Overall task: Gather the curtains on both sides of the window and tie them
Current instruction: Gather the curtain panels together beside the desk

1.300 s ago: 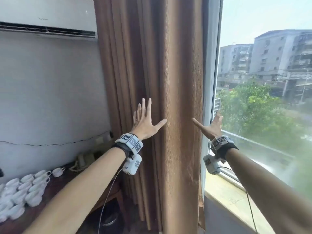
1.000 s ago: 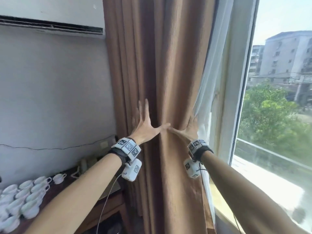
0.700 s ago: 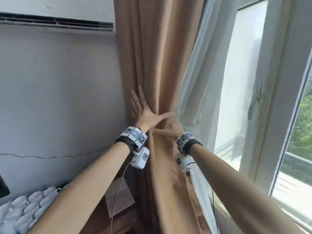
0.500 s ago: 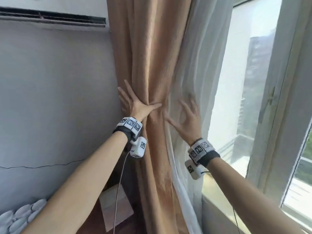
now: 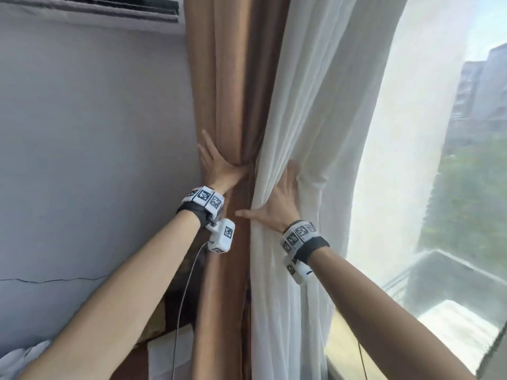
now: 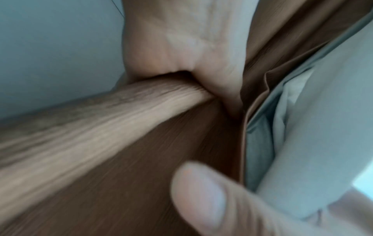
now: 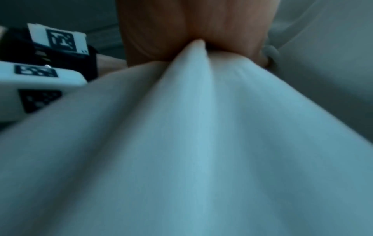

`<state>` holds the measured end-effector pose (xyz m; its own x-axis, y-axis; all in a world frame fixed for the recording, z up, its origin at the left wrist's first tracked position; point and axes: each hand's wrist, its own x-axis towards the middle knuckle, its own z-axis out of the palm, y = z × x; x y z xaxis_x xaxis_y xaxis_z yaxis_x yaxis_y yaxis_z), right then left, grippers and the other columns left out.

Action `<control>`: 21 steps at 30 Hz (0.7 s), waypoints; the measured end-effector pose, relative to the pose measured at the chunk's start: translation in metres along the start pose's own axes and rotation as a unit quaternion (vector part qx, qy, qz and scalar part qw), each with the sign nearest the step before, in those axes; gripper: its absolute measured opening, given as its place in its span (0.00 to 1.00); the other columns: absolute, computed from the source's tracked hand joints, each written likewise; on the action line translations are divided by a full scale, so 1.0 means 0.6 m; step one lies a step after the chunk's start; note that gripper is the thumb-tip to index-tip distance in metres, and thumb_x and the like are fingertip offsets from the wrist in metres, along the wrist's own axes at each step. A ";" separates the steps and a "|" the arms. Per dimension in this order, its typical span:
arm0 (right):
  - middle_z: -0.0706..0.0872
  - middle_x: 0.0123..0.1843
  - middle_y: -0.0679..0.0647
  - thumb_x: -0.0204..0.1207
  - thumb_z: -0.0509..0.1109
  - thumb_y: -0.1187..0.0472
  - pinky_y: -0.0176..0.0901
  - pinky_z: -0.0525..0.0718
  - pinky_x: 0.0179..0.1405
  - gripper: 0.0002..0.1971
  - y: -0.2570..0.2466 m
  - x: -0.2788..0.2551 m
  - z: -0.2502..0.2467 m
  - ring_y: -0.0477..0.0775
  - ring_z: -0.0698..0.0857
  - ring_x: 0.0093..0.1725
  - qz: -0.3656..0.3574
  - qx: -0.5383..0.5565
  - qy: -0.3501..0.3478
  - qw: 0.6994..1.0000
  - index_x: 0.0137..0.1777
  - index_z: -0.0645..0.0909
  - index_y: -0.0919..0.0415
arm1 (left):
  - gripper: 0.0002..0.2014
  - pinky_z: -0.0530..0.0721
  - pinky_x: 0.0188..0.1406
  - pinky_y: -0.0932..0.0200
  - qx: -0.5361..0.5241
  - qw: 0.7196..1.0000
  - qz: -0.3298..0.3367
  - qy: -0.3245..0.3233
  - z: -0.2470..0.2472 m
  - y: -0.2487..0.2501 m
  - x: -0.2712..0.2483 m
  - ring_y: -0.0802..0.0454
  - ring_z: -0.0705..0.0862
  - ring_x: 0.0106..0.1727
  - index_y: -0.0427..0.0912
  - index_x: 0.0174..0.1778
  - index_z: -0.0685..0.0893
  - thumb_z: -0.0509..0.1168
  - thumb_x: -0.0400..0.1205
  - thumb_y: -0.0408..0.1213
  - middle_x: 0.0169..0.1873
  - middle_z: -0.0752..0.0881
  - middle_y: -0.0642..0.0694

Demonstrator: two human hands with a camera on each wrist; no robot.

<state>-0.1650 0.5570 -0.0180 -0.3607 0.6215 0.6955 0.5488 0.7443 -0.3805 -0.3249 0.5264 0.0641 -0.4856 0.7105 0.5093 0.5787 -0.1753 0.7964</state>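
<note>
Item 1: brown curtain, centre of the head frame, hanging beside the grey wall. Our left hand clamps it in the fork between thumb and fingers; the left wrist view shows the cloth pinched into a ridge there, which we judge keeps the folds bunched against the wall.

Item 2: white sheer curtain, just right of the brown one and touching it. Our right hand lies on it, thumb stretched left toward the brown cloth, fingers wrapped into the folds; the right wrist view shows sheer fabric gathered to a peak in the grip, likely to draw it over to the brown bundle.

Item 3: tie. We see none in any view; tying not yet begun.
</note>
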 end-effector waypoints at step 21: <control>0.54 0.94 0.59 0.39 0.74 0.16 0.65 0.56 0.93 0.81 0.075 0.524 0.441 0.67 0.52 0.93 0.070 -0.019 -0.154 0.985 0.94 0.50 0.51 | 0.74 0.66 0.86 0.50 -0.003 0.998 -0.017 -0.055 -0.029 -0.319 0.407 0.50 0.65 0.87 0.52 0.90 0.32 0.85 0.66 0.60 0.90 0.58 0.46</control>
<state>-0.4533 0.8507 0.0220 -0.4877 0.7669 0.4170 0.6358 0.6394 -0.4324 -0.5658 0.7214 0.0417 -0.4290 0.7870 0.4434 0.5596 -0.1538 0.8144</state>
